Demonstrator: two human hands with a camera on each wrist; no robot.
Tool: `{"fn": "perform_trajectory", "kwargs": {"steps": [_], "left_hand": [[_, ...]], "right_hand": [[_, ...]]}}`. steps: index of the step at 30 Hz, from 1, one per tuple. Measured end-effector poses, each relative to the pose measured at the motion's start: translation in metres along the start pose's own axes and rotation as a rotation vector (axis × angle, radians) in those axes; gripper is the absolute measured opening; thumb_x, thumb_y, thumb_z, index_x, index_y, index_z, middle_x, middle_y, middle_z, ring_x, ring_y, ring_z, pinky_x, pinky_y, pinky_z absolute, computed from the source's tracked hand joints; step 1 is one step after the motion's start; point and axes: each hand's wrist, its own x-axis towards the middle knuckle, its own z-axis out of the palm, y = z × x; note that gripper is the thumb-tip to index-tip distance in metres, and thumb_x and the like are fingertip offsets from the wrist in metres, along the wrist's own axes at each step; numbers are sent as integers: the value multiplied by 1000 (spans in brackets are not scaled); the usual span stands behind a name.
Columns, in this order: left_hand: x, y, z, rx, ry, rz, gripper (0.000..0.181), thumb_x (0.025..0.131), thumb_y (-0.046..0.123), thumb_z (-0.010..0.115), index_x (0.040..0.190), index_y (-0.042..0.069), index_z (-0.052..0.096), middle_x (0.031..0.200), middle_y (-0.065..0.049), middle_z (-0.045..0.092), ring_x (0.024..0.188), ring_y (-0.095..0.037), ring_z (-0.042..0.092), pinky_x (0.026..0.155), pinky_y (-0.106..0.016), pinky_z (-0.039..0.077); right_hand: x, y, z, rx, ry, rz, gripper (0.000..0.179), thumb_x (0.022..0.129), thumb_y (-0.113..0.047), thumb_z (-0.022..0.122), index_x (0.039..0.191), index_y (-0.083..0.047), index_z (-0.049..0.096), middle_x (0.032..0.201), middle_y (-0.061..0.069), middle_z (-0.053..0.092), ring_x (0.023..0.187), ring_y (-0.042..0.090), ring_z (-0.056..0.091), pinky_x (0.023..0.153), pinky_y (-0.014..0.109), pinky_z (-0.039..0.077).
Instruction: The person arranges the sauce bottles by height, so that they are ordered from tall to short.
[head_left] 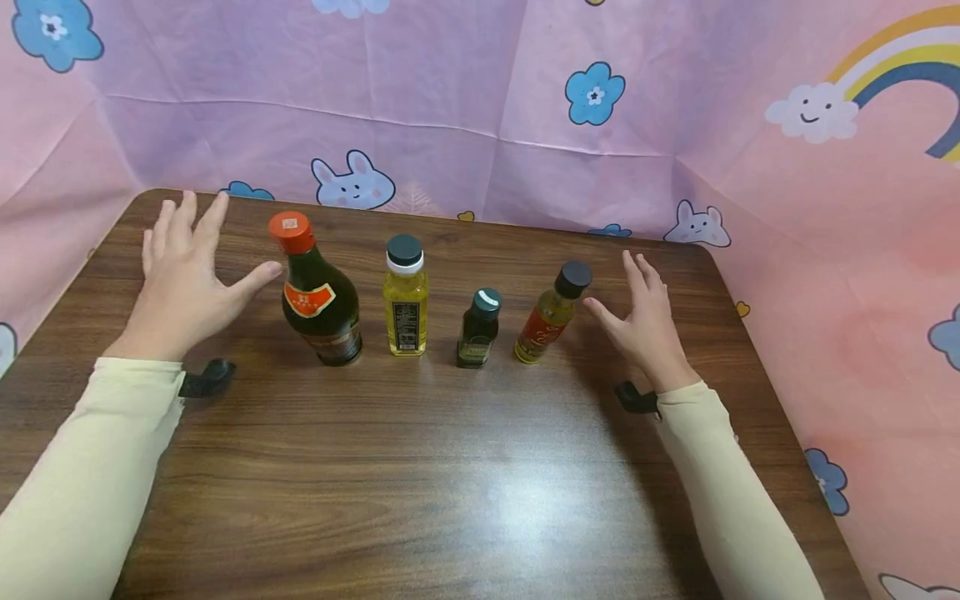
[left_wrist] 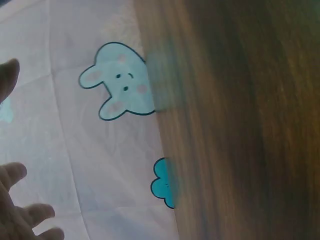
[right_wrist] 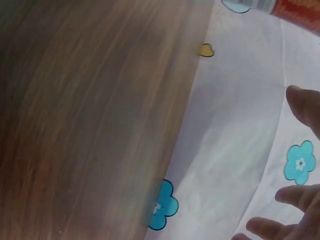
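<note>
Wood-grain tabletop (head_left: 337, 483) bears four bottles (head_left: 477, 333), two showing yellowish liquid (head_left: 406, 289), between spread left fingers (head_left: 209, 223) and spread right fingers (head_left: 635, 275).

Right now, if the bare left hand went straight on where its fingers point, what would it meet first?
The left hand would probably meet the pink-purple printed cloth backdrop behind the brown wooden table, though depth is unclear.

left grip (head_left: 178, 287): fingers (head_left: 182, 227) splayed | right grip (head_left: 648, 330): fingers extended, thumb (head_left: 606, 317) apart | forearms (head_left: 90, 467): both stretched forward
</note>
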Motion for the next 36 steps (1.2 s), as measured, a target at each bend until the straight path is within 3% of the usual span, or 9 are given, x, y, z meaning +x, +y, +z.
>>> {"fn": "perform_trajectory", "kwargs": {"steps": [4,10,13,16,18,23,29,33,36], "left_hand": [[-9,-1,-8,-96,-9,17,106,91,47,76,168,27,6,173,-14,-2,158,-37,-9,122,-68,-5],[-26,1,-15,-212,-96,27,115,86,35,86,165,43,4,173,-10,9,154,-47,16,119,-71,15],[-34,6,-14,-314,-123,53,116,83,22,89,164,45,9,172,-7,16,153,-38,25,124,-42,29],[-37,13,-11,-408,-115,109,118,79,8,91,164,40,17,167,-5,27,153,-16,28,111,-8,33],[-39,19,-8,-449,-105,143,118,76,2,92,164,37,21,164,-6,33,149,-10,32,102,-2,35],[-41,34,1,-450,-138,150,119,76,6,93,164,40,21,162,-9,36,146,-18,38,102,-6,39],[-47,48,13,-444,-193,86,110,79,19,93,161,45,25,155,-6,44,136,-35,51,111,-44,45],[-48,55,20,-451,-176,86,102,78,22,94,159,37,34,146,-4,51,132,-33,53,110,-57,42],[-49,58,24,-433,-170,84,98,77,25,94,157,30,37,142,-5,54,128,-31,55,107,-57,42]], "right_hand": [[-7,-4,-6,67,-44,-26,93,97,-46,71,166,-14,19,168,22,18,153,43,22,119,66,25],[-17,-10,-10,176,-120,-147,87,98,-22,71,166,-12,19,166,20,25,153,39,25,120,65,24],[-20,-15,-9,282,-162,-183,85,97,-12,69,166,-13,20,166,18,27,153,37,26,121,63,23],[-23,-24,-5,395,-183,-178,82,98,-9,70,165,-19,24,164,15,33,152,35,32,121,60,27],[-24,-31,-2,471,-180,-164,78,98,-10,71,164,-21,29,160,14,40,148,34,39,120,57,32],[-23,-45,6,608,-147,-139,62,98,-11,72,154,-15,45,146,14,56,135,32,54,113,51,43],[-22,-54,15,693,-75,-153,47,97,0,70,141,-2,56,131,4,64,125,22,62,106,37,50],[-22,-57,19,705,-25,-174,40,96,3,69,135,2,60,123,0,65,116,15,66,101,30,53],[-22,-58,22,686,11,-169,34,97,0,71,130,3,64,121,1,66,112,12,68,96,27,55]]}}
